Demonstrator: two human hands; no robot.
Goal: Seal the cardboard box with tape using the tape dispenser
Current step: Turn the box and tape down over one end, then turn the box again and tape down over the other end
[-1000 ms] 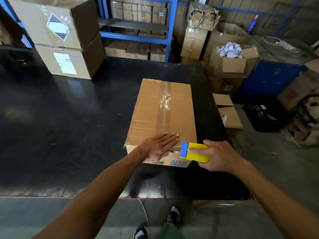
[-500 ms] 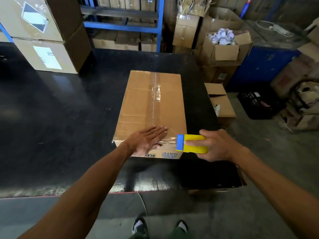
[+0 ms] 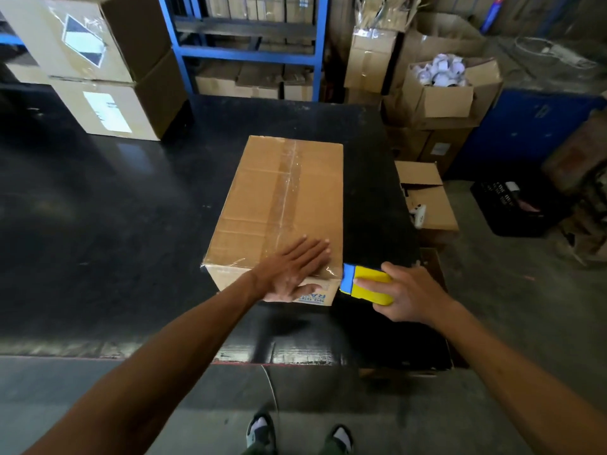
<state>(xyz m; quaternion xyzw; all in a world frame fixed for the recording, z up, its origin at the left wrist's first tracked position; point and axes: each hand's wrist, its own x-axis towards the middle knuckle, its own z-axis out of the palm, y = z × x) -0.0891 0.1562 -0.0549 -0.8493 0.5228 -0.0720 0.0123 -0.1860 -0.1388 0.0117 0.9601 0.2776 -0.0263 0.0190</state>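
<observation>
A long cardboard box (image 3: 262, 195) lies on the black table (image 3: 98, 224), its flaps closed and a strip of clear tape (image 3: 287, 188) running along its top seam. My left hand (image 3: 292, 272) lies flat, fingers spread, on the near end of the box top, the thumb over the front face. My right hand (image 3: 407, 295) grips a yellow and blue tape dispenser (image 3: 366, 284) just off the box's near right corner, its blue end touching that corner. Clear tape wraps over the near edge under my left hand.
Two stacked cardboard boxes (image 3: 108, 70) stand at the table's back left. A blue shelf rack (image 3: 249, 50) is behind. Open boxes (image 3: 440, 90) and a small carton (image 3: 427, 198) crowd the floor on the right, beside a black crate (image 3: 515, 205). My feet (image 3: 295, 438) are at the table's front edge.
The dispenser has moved right along the near edge, from the front face to the box's right corner. My left hand has slid right, still pressing the top.
</observation>
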